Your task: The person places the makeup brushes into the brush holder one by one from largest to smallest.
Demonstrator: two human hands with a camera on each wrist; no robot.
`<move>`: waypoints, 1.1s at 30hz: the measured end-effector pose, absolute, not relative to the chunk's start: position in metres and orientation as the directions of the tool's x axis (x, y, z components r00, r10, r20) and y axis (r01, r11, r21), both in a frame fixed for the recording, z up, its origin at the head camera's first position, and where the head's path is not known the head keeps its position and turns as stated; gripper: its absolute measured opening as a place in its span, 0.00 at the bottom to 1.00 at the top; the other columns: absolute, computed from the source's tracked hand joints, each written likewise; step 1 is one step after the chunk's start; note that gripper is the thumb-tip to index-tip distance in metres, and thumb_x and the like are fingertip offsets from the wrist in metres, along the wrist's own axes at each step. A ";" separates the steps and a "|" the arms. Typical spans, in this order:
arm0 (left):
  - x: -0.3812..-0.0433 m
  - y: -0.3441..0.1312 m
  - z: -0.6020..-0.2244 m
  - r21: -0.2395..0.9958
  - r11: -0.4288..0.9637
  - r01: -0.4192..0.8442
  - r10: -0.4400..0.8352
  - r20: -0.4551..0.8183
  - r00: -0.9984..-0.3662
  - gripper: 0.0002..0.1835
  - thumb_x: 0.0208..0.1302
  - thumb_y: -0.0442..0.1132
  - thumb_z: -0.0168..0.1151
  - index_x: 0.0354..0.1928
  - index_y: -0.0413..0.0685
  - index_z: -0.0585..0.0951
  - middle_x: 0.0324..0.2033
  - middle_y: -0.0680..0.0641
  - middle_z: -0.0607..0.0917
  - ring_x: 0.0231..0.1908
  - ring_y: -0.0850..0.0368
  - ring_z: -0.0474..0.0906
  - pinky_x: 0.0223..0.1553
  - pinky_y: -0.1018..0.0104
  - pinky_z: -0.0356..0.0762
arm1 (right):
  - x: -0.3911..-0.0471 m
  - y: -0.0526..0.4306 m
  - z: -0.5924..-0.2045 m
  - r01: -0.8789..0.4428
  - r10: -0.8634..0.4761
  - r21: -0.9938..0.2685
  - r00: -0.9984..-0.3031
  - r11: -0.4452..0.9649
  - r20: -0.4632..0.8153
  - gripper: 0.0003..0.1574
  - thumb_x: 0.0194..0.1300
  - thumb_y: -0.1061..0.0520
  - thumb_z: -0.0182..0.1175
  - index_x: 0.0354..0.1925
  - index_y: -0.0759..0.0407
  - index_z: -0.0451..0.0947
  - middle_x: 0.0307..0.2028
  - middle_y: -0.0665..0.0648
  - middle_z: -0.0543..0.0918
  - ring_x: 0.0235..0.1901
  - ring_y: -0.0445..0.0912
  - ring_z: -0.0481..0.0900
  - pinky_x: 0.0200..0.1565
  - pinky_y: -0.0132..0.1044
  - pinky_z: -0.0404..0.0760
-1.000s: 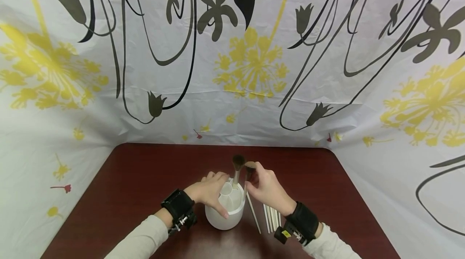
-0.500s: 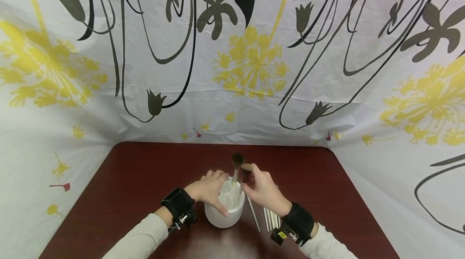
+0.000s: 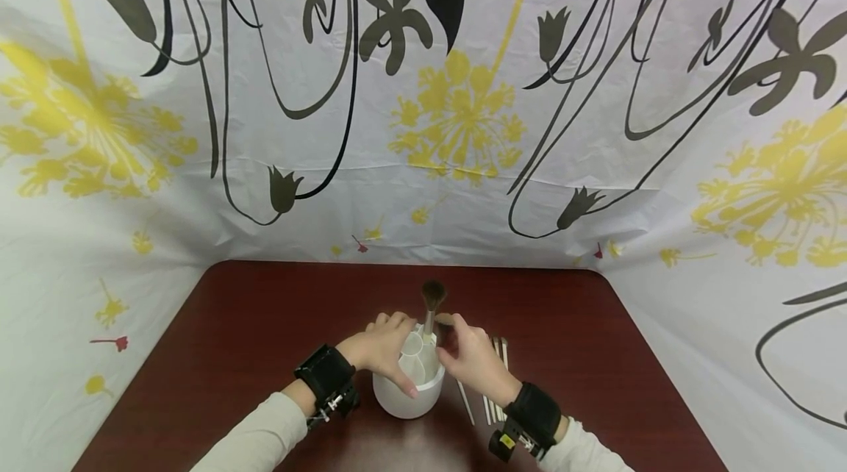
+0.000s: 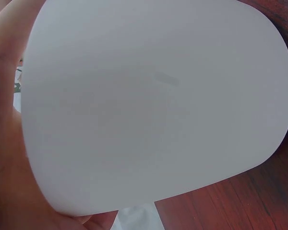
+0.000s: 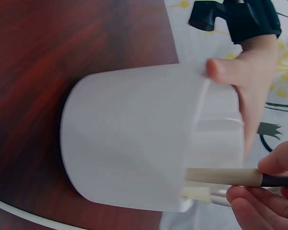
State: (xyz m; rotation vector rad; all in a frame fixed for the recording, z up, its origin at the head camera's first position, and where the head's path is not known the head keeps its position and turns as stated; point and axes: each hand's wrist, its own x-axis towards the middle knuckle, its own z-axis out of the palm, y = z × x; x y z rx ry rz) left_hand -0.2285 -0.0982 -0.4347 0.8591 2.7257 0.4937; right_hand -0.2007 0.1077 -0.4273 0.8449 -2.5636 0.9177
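A white round brush holder (image 3: 405, 403) with divided compartments stands on the table. My left hand (image 3: 379, 347) grips it across the top, thumb over the near rim. A makeup brush (image 3: 433, 297) with a dark bristle head stands upright in a far compartment. With thumb and fingers, my right hand (image 3: 473, 363) pinches a second makeup brush (image 5: 225, 177) at its dark upper part. That brush's pale handle end passes behind the holder's wall in the right wrist view, its tip hidden. In the left wrist view, the holder's white wall (image 4: 158, 115) fills most of the picture.
Several slim pale-handled brushes (image 3: 491, 410) lie side by side to the right of the holder, partly under my right forearm. One more brush (image 3: 466, 403) lies nearer the holder. The dark red table (image 3: 278, 303) meets a flower-printed cloth (image 3: 456, 222) at its back edge.
My right hand has moved down and slightly left, and the brush in it has sunk lower into the holder. My left hand and the holder have stayed in place.
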 end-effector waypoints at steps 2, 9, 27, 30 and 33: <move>-0.229 -0.098 -0.436 0.384 0.769 0.511 0.591 -0.122 -0.797 0.64 0.26 0.71 0.69 0.65 0.40 0.59 0.59 0.41 0.64 0.54 0.43 0.60 0.48 0.48 0.64 | -0.201 0.108 -0.433 -0.615 -0.437 -0.482 -0.786 0.624 0.438 0.27 0.46 0.64 0.65 0.47 0.61 0.69 0.20 0.46 0.75 0.20 0.34 0.72 0.21 0.23 0.71; -0.229 -0.098 -0.436 0.381 0.769 0.514 0.592 -0.121 -0.797 0.63 0.26 0.71 0.69 0.65 0.41 0.60 0.59 0.41 0.64 0.53 0.43 0.60 0.49 0.47 0.64 | -0.201 0.108 -0.440 -0.629 -0.473 -0.491 -0.777 0.603 0.415 0.26 0.46 0.65 0.65 0.46 0.62 0.69 0.22 0.48 0.75 0.21 0.35 0.72 0.21 0.23 0.71; -0.228 -0.096 -0.432 0.393 0.771 0.501 0.583 -0.118 -0.804 0.64 0.26 0.70 0.69 0.65 0.38 0.59 0.59 0.41 0.64 0.54 0.43 0.60 0.49 0.47 0.64 | -0.203 0.111 -0.443 -0.624 -0.523 -0.515 -0.779 0.588 0.346 0.24 0.47 0.63 0.65 0.45 0.62 0.70 0.25 0.52 0.79 0.23 0.37 0.75 0.23 0.24 0.72; -0.228 -0.096 -0.433 0.388 0.779 0.492 0.572 -0.119 -0.812 0.65 0.26 0.71 0.69 0.65 0.37 0.58 0.60 0.40 0.63 0.55 0.42 0.59 0.49 0.46 0.64 | -0.208 0.116 -0.434 -0.608 -0.510 -0.519 -0.791 0.601 0.337 0.22 0.49 0.60 0.66 0.43 0.60 0.71 0.26 0.53 0.81 0.24 0.37 0.76 0.23 0.25 0.72; -0.227 -0.096 -0.434 0.379 0.787 0.486 0.561 -0.114 -0.820 0.66 0.26 0.71 0.69 0.65 0.36 0.58 0.61 0.40 0.63 0.56 0.41 0.59 0.49 0.47 0.65 | -0.213 0.124 -0.423 -0.576 -0.480 -0.537 -0.815 0.617 0.324 0.16 0.51 0.59 0.65 0.38 0.58 0.72 0.28 0.52 0.82 0.26 0.38 0.78 0.24 0.27 0.73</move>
